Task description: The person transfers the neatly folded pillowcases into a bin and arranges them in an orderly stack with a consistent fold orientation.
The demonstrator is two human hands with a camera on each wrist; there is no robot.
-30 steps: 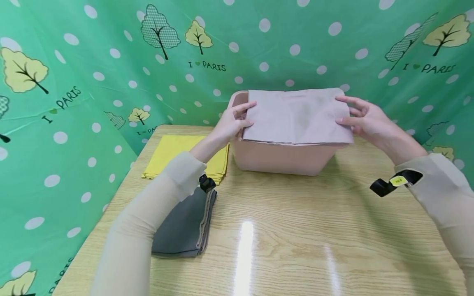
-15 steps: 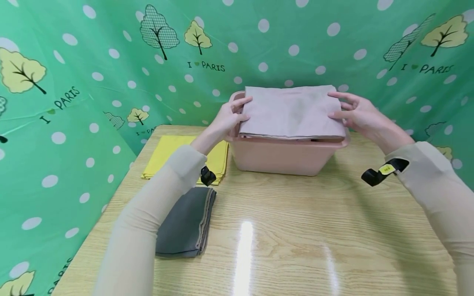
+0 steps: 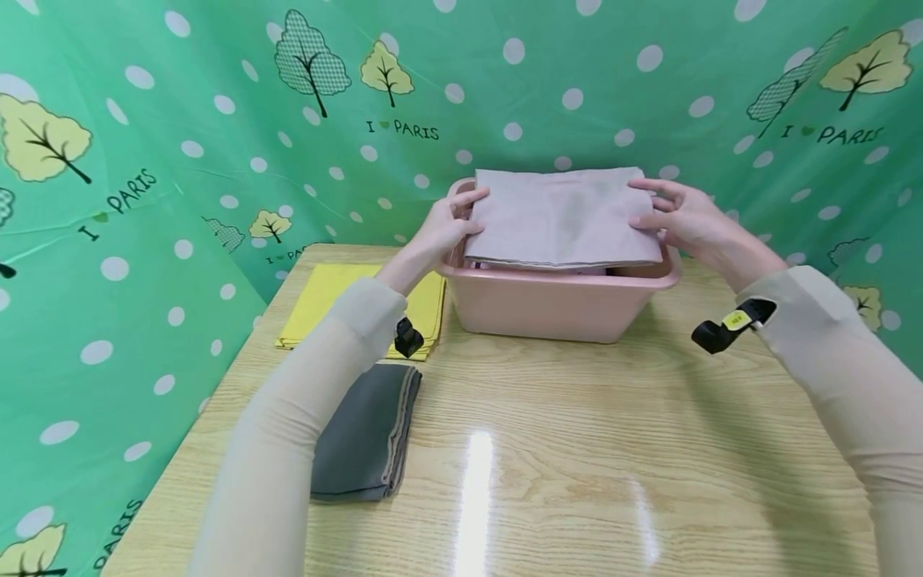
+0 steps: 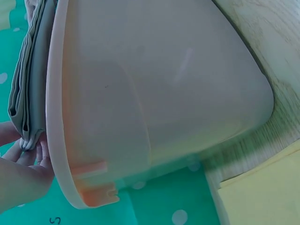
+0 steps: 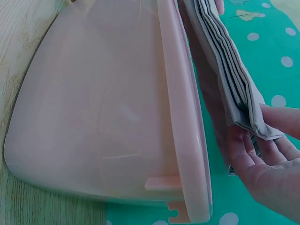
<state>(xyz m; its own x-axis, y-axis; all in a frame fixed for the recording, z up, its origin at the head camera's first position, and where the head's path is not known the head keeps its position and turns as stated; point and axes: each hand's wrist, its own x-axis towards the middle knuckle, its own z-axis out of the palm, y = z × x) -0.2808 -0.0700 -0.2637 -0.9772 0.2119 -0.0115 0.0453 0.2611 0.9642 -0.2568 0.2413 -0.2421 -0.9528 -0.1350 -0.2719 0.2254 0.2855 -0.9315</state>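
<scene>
Head view: a person's two hands hold a folded pale cloth flat above the mouth of a pink plastic tub standing on a wood-grain table. The left hand pinches one end and the right hand the other; in both wrist views the thumb lies on one side of the stacked layers and the fingers on the other, clamped on the fabric. At the right end a gap parts the cloth from the tub's rim; at the left end the two look close, and contact cannot be told. Something shows inside the tub beneath the cloth's near edge, too little of it to name. The cloth looks light, soft and hard to damage, with a matt face unlikely to slip; its many layers probably lend stiffness, though the middle could sag and loose plies fan out. Both short ends seem the right hold, gripping the full stack rather than the top ply. Nearby lie folded yellow cloth and folded dark grey cloth, the latter partly hidden by a sleeve.
</scene>
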